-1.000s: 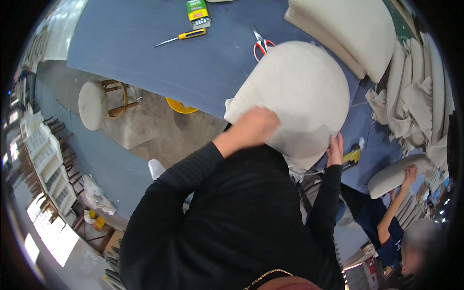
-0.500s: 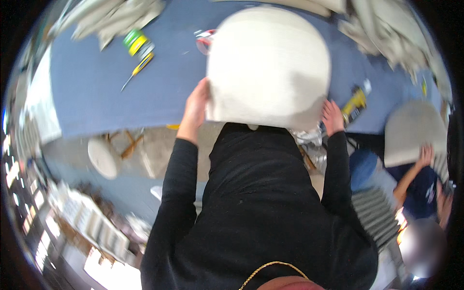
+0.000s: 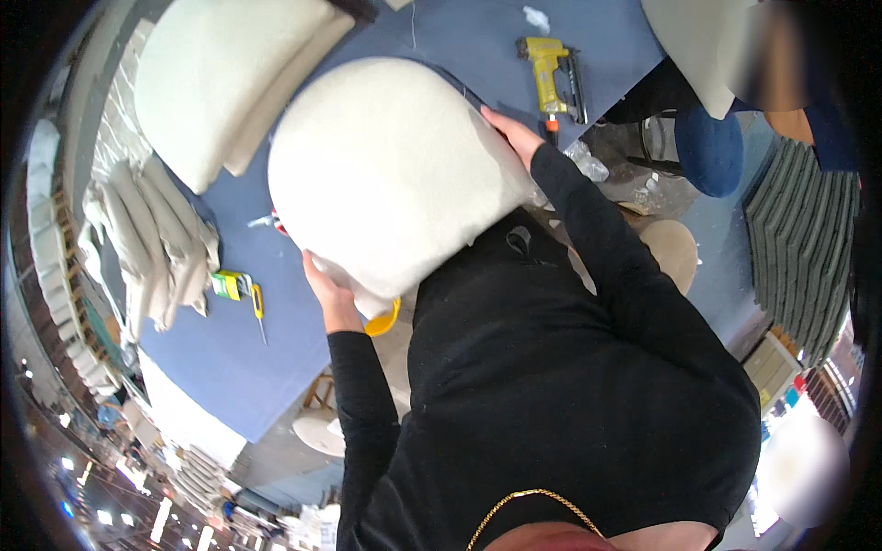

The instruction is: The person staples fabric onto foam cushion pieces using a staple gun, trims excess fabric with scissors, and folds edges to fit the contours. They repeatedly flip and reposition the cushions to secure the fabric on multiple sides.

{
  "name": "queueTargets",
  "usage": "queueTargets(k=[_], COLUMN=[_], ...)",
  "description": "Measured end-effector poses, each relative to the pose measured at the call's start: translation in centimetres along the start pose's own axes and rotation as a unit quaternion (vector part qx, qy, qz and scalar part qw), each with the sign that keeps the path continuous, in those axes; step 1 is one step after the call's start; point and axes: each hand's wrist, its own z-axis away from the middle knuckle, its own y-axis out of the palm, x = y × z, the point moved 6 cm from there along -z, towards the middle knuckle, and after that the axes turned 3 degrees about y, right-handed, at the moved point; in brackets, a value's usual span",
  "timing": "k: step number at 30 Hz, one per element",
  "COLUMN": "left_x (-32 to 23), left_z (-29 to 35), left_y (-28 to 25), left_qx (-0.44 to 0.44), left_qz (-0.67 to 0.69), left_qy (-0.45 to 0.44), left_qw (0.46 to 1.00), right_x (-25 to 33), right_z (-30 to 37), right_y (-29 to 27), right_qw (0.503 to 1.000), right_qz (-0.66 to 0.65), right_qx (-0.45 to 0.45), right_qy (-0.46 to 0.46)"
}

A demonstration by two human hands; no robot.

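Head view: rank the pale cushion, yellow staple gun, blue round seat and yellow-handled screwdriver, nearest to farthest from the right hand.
1. Pale cushion: against the right hand, extending left.
2. Yellow staple gun: on the table, slightly right.
3. Blue round seat: farther right, beyond the table.
4. Yellow-handled screwdriver: far left, on the table.

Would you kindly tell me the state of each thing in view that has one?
Seat cushion, covered, between both hands.
Left hand, against its lower-left edge.
Right hand, against its right edge.
Staple gun, lying on the table, unheld.
Screwdriver, lying unheld.
Scissors, partly hidden by cushion.
Fabric, bunched.
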Motion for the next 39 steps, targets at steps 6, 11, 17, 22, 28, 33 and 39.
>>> queueTargets(k=[6,11,17,22,28,33,39], left_x=[-0.1,-1.9,-17.0,-25.7,-25.0,-24.9,-24.3], left_z=[3.1,1.6,19.8,28.4,27.1,23.1,22.9], left_y=[8.2,19.6,28.9,28.8,26.0,22.0,21.7], left_qx=[0.122,0.309,0.452,0.473,0.298,0.261,0.248], left_qz=[0.031,-0.025,-0.097,-0.346,-0.376,-0.336,-0.316], left_qy=[-0.023,-0.046,0.134,0.540,0.594,0.569,0.584], left_qw=[0.992,0.950,0.877,0.604,0.646,0.704,0.705], right_x=[14.9,25.5,24.5,23.4,28.0,28.2,28.3], right_z=[15.8,28.8,24.4,20.8,39.7,41.8,41.6], right_y=[1.5,10.6,17.4,16.8,22.6,23.7,24.0], right_qw=[0.956,0.897,0.842,0.889,0.468,0.395,0.369], right_qz=[0.165,0.160,0.247,0.185,0.197,0.143,0.090], right_qx=[0.021,0.148,0.073,0.040,0.687,0.803,0.776], right_qy=[-0.242,-0.385,-0.474,-0.417,-0.520,-0.423,-0.504])
